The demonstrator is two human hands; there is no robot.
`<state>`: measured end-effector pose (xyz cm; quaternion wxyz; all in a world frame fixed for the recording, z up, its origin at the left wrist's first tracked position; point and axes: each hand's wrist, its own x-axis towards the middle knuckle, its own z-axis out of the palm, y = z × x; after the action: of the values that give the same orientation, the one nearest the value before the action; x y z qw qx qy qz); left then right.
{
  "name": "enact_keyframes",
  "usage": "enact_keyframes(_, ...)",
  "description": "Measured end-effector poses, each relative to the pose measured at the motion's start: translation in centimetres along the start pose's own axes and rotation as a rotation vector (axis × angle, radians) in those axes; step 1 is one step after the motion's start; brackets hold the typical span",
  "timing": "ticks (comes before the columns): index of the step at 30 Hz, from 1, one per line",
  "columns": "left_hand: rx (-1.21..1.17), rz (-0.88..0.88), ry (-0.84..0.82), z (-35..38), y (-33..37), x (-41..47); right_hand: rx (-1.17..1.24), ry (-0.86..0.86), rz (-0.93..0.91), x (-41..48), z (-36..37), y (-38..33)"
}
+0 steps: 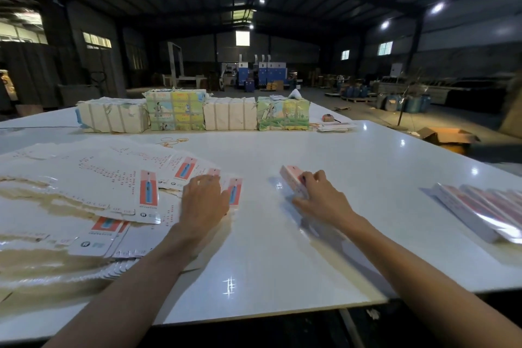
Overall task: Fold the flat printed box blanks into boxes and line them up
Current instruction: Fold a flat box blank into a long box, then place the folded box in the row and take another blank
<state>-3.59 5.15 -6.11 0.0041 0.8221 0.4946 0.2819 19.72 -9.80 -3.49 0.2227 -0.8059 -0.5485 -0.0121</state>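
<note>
A: Hands?
B: Left hand (203, 198) lay flat, fingers spread, on the loose blanks (93, 178) at 9 o'clock. Right hand (319, 198) gripped one folded box (292, 178), resting on the desk (282, 248).
A: Finished ones?
B: Row of boxes (485, 212) at 3 o'clock, side by side. Wrapped bundles (175, 110) at 12.
</note>
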Motion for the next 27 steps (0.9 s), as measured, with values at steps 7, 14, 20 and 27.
enact_keyframes(7, 0.092, -0.046, -0.189, 0.3, -1.0, 0.2, -0.421, 0.111, 0.268, -2.6, -5.0, 11.6)
enact_keyframes(14, 0.134, -0.084, -0.158, 0.6, -0.9, 0.5, -0.931, 0.102, 0.477, -6.3, -7.1, 16.8)
enact_keyframes(20, 0.061, -0.074, -0.165, 0.2, -0.9, 0.3, -0.896, 0.109, 0.457, -4.6, -7.2, 14.1)
enact_keyframes(27, 0.123, -0.161, -0.159, 0.2, -1.3, 0.0, -0.569, 0.211, 0.05, 1.3, -2.0, 2.7)
